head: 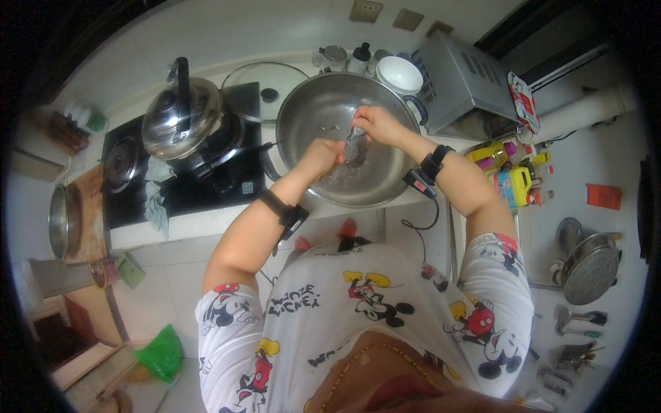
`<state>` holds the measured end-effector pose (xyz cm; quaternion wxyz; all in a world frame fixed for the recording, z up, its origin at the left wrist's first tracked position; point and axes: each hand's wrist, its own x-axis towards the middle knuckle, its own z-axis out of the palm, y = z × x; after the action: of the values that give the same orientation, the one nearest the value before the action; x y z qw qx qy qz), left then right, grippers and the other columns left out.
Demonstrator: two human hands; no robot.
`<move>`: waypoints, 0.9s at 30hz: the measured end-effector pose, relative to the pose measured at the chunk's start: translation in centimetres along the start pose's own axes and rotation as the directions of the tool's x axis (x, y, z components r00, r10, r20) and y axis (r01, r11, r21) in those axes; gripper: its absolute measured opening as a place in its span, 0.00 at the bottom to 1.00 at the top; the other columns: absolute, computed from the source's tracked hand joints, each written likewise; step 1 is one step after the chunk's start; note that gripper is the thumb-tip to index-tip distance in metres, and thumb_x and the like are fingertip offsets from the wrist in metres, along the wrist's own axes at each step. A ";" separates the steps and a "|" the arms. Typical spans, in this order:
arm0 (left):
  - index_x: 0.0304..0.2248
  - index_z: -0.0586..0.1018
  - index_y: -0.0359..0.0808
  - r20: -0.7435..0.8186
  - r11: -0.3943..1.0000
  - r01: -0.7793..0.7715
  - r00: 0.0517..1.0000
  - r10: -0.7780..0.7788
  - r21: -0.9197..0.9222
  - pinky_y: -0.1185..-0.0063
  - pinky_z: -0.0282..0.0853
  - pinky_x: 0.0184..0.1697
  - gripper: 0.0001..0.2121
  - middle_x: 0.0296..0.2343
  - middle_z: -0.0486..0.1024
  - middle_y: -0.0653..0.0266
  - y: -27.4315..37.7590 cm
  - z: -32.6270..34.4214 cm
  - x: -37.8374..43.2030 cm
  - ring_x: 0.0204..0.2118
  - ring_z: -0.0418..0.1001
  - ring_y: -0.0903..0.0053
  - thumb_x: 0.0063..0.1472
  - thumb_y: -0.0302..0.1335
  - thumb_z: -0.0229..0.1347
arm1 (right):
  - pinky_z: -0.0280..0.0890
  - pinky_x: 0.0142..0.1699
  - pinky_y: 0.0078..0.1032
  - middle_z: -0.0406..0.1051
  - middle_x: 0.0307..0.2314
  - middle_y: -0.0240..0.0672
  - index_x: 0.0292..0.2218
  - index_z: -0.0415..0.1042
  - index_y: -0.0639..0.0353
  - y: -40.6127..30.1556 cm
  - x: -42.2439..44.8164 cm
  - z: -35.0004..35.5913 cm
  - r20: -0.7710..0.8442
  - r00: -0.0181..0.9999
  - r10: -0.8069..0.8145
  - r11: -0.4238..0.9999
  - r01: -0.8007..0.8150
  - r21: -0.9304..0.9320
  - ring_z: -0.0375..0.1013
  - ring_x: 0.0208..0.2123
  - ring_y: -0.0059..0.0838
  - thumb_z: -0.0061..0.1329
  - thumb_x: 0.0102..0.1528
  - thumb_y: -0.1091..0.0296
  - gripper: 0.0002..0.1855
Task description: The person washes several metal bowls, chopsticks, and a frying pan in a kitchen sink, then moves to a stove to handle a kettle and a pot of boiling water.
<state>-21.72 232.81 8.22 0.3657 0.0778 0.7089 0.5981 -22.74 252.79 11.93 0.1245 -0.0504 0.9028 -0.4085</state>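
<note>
Both my hands are over a wide two-handled steel pan (310,103) on the counter. My left hand (324,156) pinches the lower end of a small grey, shiny object (355,135). My right hand (378,125) grips the same object from its upper right side. Fingers partly hide it, and its exact kind cannot be told. Below the hands, small dark bits and some wetness lie on the pan's bottom. A few pale scraps (329,127) rest farther left inside the pan.
Left of the pan, a steel pressure cooker (181,124) stands on a black glass cooktop (206,199), near a glass lid (245,88) and a cloth (156,196). White bowls (398,75), a grey microwave oven (465,77) and several bottles (511,186) are at the right.
</note>
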 end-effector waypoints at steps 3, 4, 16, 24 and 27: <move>0.22 0.76 0.32 -0.023 0.973 -0.115 0.992 0.122 0.201 0.82 0.58 0.22 0.13 0.15 0.69 0.68 0.5 -0.5 -0.3 0.17 0.63 0.82 0.59 0.32 0.48 | 0.60 0.18 0.19 0.67 0.18 0.32 0.37 0.68 0.60 1.0 -0.1 -0.2 -0.014 1.000 0.010 0.993 -0.012 -0.119 0.67 0.14 0.19 0.41 0.56 0.69 0.08; 0.22 0.76 0.31 -0.005 0.963 -0.148 0.988 0.153 0.226 0.80 0.59 0.23 0.13 0.15 0.69 0.67 0.5 -0.8 -0.3 0.17 0.63 0.80 0.58 0.32 0.49 | 0.60 0.18 0.19 0.67 0.18 0.32 0.37 0.68 0.60 1.1 -0.3 -0.4 -0.013 1.000 0.010 0.993 -0.012 -0.120 0.67 0.14 0.19 0.41 0.56 0.69 0.08; 0.28 0.75 0.35 -0.127 0.603 -0.267 0.839 0.529 0.752 0.63 0.64 0.32 0.10 0.23 0.72 0.49 1.9 -0.9 -2.8 0.28 0.71 0.52 0.57 0.33 0.48 | 0.60 0.21 0.17 0.69 0.18 0.32 0.27 0.73 0.60 -2.4 -1.9 -0.1 0.240 0.969 0.058 0.998 -0.052 -0.034 0.65 0.16 0.16 0.52 0.49 0.64 0.09; 0.24 0.74 0.34 -0.099 0.674 -0.294 0.872 0.480 0.678 0.65 0.64 0.31 0.10 0.22 0.72 0.50 2.5 -1.8 -3.9 0.28 0.71 0.54 0.55 0.33 0.51 | 0.62 0.26 0.17 0.70 0.19 0.31 0.29 0.72 0.61 -1.3 -2.1 1.1 0.125 0.992 -0.015 0.996 0.026 -0.090 0.68 0.21 0.19 0.51 0.51 0.64 0.09; 0.25 0.74 0.34 -0.093 0.655 -0.304 0.862 0.499 0.692 0.67 0.64 0.30 0.10 0.21 0.72 0.52 2.3 -2.9 -3.7 0.27 0.71 0.56 0.55 0.33 0.51 | 0.62 0.26 0.17 0.70 0.21 0.30 0.36 0.71 0.61 -3.7 -3.0 0.0 0.249 0.968 0.030 0.995 -0.052 0.080 0.67 0.21 0.19 0.43 0.55 0.69 0.09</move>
<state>-21.58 229.09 11.90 0.0694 0.2732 0.8802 0.3819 -19.89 250.89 15.23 0.2464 -0.0769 0.8627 -0.4349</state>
